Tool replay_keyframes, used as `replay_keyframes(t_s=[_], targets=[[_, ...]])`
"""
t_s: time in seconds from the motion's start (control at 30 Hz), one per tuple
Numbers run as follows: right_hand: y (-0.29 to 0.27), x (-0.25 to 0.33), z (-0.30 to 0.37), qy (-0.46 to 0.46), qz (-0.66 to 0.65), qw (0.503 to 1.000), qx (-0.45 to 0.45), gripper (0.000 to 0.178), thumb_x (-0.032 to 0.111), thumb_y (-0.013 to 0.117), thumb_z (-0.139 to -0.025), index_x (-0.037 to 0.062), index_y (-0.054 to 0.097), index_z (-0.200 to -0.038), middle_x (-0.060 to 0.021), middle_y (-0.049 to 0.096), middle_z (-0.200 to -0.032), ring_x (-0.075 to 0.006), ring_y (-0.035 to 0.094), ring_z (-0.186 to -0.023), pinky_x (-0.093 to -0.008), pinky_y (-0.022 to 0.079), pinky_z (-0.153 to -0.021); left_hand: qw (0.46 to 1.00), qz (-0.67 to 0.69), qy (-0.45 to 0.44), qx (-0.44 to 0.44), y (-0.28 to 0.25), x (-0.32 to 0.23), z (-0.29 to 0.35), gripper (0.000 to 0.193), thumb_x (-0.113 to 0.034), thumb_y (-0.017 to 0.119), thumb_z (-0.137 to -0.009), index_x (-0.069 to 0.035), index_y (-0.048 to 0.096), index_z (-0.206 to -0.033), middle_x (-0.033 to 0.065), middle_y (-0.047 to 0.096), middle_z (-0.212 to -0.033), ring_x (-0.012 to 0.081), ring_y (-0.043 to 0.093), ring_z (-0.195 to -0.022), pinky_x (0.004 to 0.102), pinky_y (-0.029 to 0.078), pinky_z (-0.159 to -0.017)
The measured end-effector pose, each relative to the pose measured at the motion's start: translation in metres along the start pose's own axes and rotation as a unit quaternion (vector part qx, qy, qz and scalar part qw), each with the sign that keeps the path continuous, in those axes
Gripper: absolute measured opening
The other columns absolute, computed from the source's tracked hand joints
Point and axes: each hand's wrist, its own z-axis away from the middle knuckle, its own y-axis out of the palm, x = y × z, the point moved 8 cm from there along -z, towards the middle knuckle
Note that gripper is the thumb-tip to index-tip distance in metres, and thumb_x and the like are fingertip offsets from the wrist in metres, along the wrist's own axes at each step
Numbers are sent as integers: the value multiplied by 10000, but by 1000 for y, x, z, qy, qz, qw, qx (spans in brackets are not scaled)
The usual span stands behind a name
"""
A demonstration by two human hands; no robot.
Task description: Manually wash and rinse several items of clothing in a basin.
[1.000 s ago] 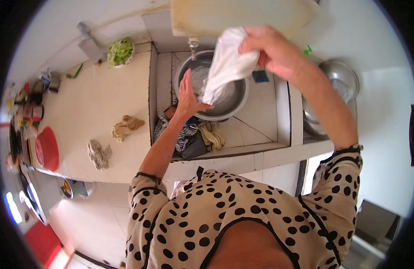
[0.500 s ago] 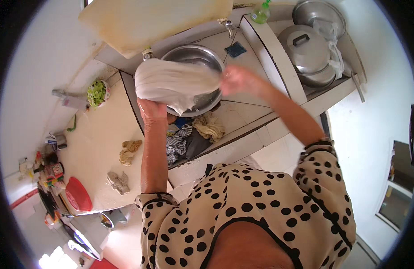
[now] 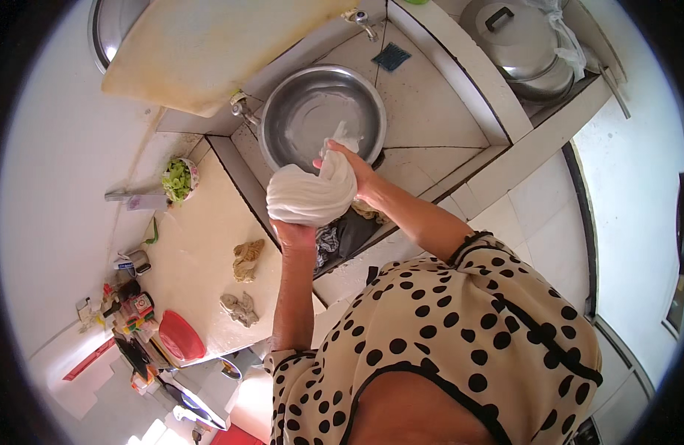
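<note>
A white wet cloth (image 3: 312, 196), bunched and folded, hangs over the near edge of a round steel basin (image 3: 323, 111) in the tiled sink. My left hand (image 3: 293, 233) grips its lower left side, the fingers hidden beneath the folds. My right hand (image 3: 351, 167) is closed round its upper right part, where a loose end sticks out towards the basin. A little cloudy water seems to lie in the basin. Partly hidden under the cloth and my right arm, a striped cloth (image 3: 327, 241) and a dark cloth (image 3: 357, 233) lie in the sink's near corner.
Two taps (image 3: 242, 107) (image 3: 362, 22) stand behind the basin, with a dark scouring pad (image 3: 391, 56) near the right one. Crumpled rags (image 3: 247, 259), a bowl of greens (image 3: 179, 179) and a red basin (image 3: 182, 335) are on the left counter. A lidded pot (image 3: 516, 44) stands far right.
Both hands have drawn the cloth nearer to me. My right hand has moved left, so the stretched cloth is now bunched. The view has shifted.
</note>
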Motion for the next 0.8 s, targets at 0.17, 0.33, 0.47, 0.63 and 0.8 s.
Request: replay_keyframes(t_s=[0.17, 0.33, 0.47, 0.63, 0.8], targets=[[8, -9, 26, 97, 174, 976, 89, 588, 344, 717, -804, 44, 482, -1252, -132, 594, -1136, -238, 621, -978, -364, 516, -875, 991, -38, -80, -98, -26, 13, -57, 423, -287, 408, -916, -19, 491, -1232, 152, 571, -1189, 301, 567, -1097, 452, 482, -933], [57, -15, 49, 88, 322, 931, 146, 665, 237, 778, -723, 16, 457, -1262, -141, 600, -1141, -240, 631, -988, -393, 533, -839, 948, -315, 20, 50, -25, 14, -96, 406, -138, 412, -861, -40, 476, -1250, 139, 566, -1177, 277, 587, -1041, 424, 512, -873], [37, -27, 48, 175, 64, 980, 72, 447, 151, 687, -789, 26, 534, -1191, -121, 639, -1056, -211, 648, -934, -382, 537, -834, 958, -203, -189, 69, -4, 34, -93, 530, -208, 564, -845, -87, 406, -1337, 107, 558, -1180, 284, 556, -1085, 432, 490, -909], [43, -14, 65, 163, -80, 974, 135, 340, 199, 645, -801, 48, 591, -1102, -90, 661, -1015, -220, 658, -902, -380, 543, -816, 967, -37, -137, 213, 35, 16, -59, 698, -294, 684, -803, -103, 354, -1387, 90, 535, -1244, 286, 500, -1177, 453, 446, -977], [26, -4, 56, 177, -20, 983, 36, 338, 225, 624, -812, 54, 587, -1103, -97, 656, -1039, -242, 657, -908, -397, 531, -840, 936, -251, -207, 131, -14, 7, -71, 651, -191, 688, -799, -70, 398, -1369, 117, 514, -1291, 279, 577, -1092, 430, 535, -865]])
